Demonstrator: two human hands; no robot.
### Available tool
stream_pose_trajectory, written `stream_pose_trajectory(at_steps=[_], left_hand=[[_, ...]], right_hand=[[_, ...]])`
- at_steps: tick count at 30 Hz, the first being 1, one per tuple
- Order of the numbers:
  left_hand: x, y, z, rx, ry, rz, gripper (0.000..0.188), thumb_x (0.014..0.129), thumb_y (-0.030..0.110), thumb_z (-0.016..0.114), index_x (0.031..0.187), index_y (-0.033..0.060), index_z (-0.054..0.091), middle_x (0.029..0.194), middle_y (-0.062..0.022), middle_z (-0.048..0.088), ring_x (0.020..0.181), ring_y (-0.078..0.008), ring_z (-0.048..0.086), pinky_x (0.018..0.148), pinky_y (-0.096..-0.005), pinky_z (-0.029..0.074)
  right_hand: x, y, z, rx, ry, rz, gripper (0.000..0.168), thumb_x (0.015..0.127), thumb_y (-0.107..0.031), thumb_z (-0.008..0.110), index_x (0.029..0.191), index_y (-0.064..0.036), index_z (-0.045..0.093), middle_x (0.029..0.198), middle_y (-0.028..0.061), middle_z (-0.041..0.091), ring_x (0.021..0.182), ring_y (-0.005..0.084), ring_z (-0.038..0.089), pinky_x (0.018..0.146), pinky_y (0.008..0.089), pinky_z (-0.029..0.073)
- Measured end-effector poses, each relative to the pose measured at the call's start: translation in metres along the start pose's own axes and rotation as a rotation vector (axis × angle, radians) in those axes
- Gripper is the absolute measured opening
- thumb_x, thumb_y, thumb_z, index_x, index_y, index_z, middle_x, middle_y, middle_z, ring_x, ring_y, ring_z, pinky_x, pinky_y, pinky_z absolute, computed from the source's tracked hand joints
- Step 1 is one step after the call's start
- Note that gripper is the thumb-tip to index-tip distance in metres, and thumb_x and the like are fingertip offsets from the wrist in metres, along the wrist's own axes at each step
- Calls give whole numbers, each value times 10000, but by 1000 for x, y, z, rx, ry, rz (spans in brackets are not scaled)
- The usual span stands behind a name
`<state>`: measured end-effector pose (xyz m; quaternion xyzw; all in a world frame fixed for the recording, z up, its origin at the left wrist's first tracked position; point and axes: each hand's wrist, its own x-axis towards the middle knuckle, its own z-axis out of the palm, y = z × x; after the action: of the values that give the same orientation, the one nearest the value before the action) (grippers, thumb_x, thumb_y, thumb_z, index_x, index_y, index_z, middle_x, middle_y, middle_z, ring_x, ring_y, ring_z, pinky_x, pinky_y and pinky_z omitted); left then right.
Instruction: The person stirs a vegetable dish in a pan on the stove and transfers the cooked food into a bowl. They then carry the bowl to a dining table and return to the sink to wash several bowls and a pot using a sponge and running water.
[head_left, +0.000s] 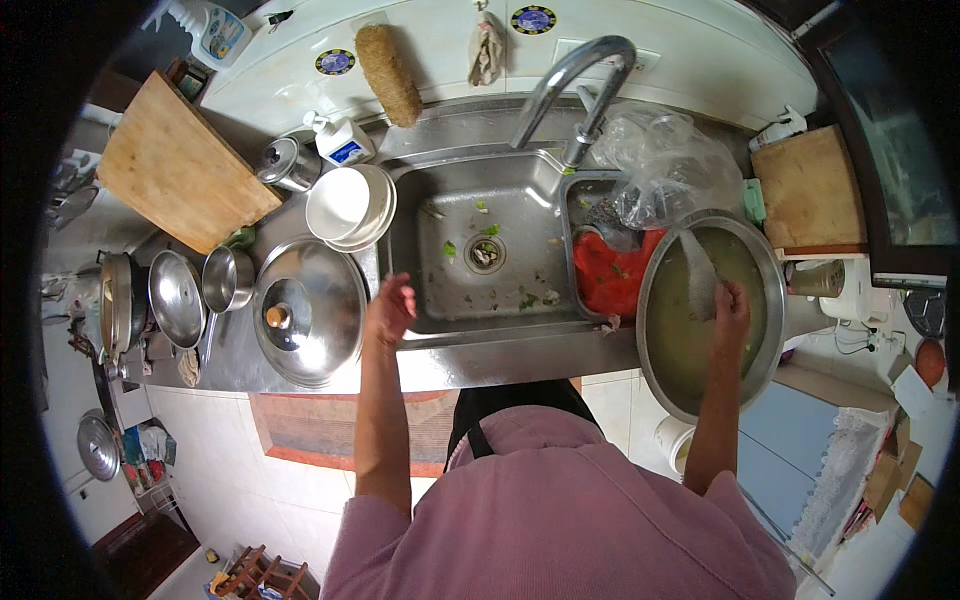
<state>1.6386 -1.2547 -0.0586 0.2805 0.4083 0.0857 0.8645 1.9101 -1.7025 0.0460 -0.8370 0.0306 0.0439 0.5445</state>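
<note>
My right hand (732, 306) is over a large metal basin (777, 322) of cloudy greenish water (679, 352). Its fingers grip the side of a pale grey, elongated piece (700, 274), possibly a cloth; the picture does not settle its kind. My left hand (393, 309) is above the sink's front left rim, fingers apart and slightly bent, holding nothing. Just left of it lies a domed steel lid (330, 341) with a wooden knob. Leaf scraps (529, 301) lie in the steel sink (480, 307), around its drain (485, 253). A red plastic bag (611, 274) lies in the smaller basin.
A curved faucet (559, 71) rises behind the sink. Clear plastic bags (667, 161) bunch behind the metal basin. White bowls (337, 202) are stacked at the sink's left, near a pump bottle (343, 140), a saucepan (228, 279) and a leaning wooden board (184, 165).
</note>
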Motion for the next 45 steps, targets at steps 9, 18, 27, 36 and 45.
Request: stream_pose_trajectory(at_steps=[9,18,27,36,45], left_hand=[[-81,-103,48,80,129,-43,230,846,233,419,969,59,508,675,-37,551,554,-124,506,502,-237,406],[-99,-109,52,136,135,-12,277,849,243,414,1028,42,480,724,-47,531,594,-138,486,529,-242,393],[-78,-106,89,220,-68,-98,232,850,234,443,977,52,511,696,-41,560,559,-118,519,506,-230,408],[-68,-66,24,261,-87,-129,222,855,234,443,961,52,513,687,-30,560,555,-107,514,508,-219,399],[-88,-36,-19,275,-147,-175,230,866,224,420,990,50,504,717,-24,560,586,-104,500,545,-221,390]], right_hand=[[-17,130,-23,-626,-262,-422,290,693,-58,516,980,-15,512,940,191,522,859,344,497,777,417,381],[16,96,-43,-672,-230,77,158,754,-127,539,885,-39,544,711,93,540,665,177,524,579,324,412],[-45,-64,18,-87,-312,-160,207,774,-182,565,901,-24,518,772,68,544,692,131,529,599,293,439],[-88,-45,135,-283,-235,-576,216,751,-19,489,964,-15,522,947,161,528,874,313,508,768,377,411],[-101,106,136,-1032,-10,-518,241,672,30,441,902,-2,506,909,172,518,907,322,472,799,402,366]])
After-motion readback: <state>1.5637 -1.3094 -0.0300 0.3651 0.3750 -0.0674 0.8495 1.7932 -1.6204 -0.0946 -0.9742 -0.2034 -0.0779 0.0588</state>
